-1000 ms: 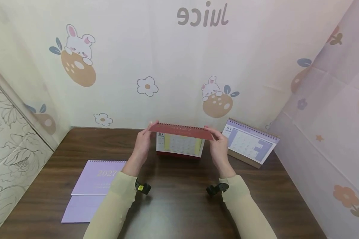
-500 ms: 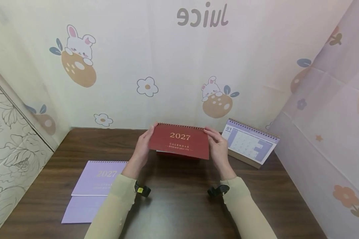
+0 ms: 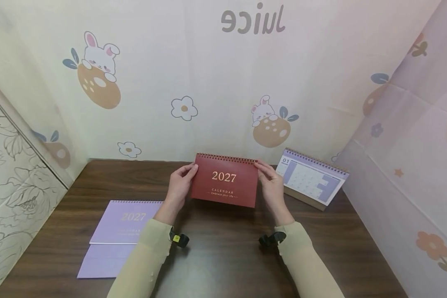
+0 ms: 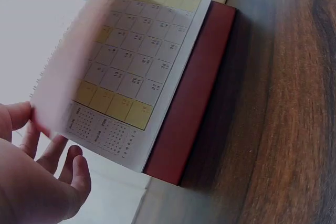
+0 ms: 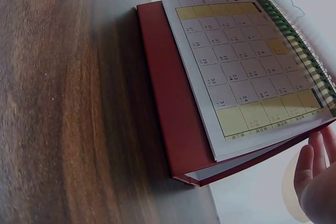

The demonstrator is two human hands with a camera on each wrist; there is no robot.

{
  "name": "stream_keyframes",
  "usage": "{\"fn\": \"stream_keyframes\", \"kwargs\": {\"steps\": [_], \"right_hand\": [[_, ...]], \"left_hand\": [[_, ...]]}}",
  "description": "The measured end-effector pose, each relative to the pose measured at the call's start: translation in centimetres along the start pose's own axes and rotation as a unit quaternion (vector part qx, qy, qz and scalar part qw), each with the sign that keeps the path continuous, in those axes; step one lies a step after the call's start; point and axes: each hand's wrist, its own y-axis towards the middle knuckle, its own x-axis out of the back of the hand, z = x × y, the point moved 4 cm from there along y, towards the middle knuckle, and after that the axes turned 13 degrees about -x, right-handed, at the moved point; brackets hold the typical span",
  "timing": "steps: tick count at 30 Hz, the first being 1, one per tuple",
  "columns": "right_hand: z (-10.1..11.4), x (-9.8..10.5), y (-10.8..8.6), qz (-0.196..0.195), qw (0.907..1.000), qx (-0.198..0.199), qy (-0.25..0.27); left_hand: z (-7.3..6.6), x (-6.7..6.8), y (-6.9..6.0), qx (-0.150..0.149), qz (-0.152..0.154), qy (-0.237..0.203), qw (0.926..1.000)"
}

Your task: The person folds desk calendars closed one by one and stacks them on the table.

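Observation:
A red spiral-bound desk calendar (image 3: 224,181) stands at the back middle of the table, its "2027" cover facing me in the head view. My left hand (image 3: 179,182) pinches its left edge near the top, thumb on the front. At the upper right corner, my right hand (image 3: 271,181) holds the edge by the rings. Both wrist views show a page with a yellow-marked month grid (image 4: 131,61) above the red base (image 5: 168,93). A pinkish blurred sheet (image 4: 79,61) lifts over that page in the left wrist view. Behind the calendar, some fingers are hidden.
A lilac "2027" calendar (image 3: 121,223) lies on the left of the dark wooden table (image 3: 223,256), partly covered by my left sleeve. To the right stands a purple-and-white calendar (image 3: 313,177), close to my right hand. Patterned cloth (image 3: 223,74) hangs behind the table.
The red cover has swung down from nearly edge-on over the 07 page to lie over the front. My left thumb has come onto its left edge. The right hand has barely moved.

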Motion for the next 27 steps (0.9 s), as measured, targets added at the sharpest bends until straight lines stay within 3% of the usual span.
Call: {"fn": "stream_keyframes", "kwargs": {"steps": [10, 16, 27], "right_hand": [[-0.6, 0.4, -0.1, 0.002, 0.9974, -0.030, 0.065], [-2.7, 0.8, 1.0, -0.013, 0.9951, -0.041, 0.089], [-3.9, 0.8, 1.4, -0.050, 0.9938, -0.089, 0.043]], "left_hand": [[0.8, 0.0, 0.6, -0.007, -0.011, 0.010, 0.9999], [1.0, 0.1, 0.7, -0.029, -0.018, 0.029, 0.9990], [1.2, 0.2, 1.0, -0.062, -0.026, 0.084, 0.9942]]}}
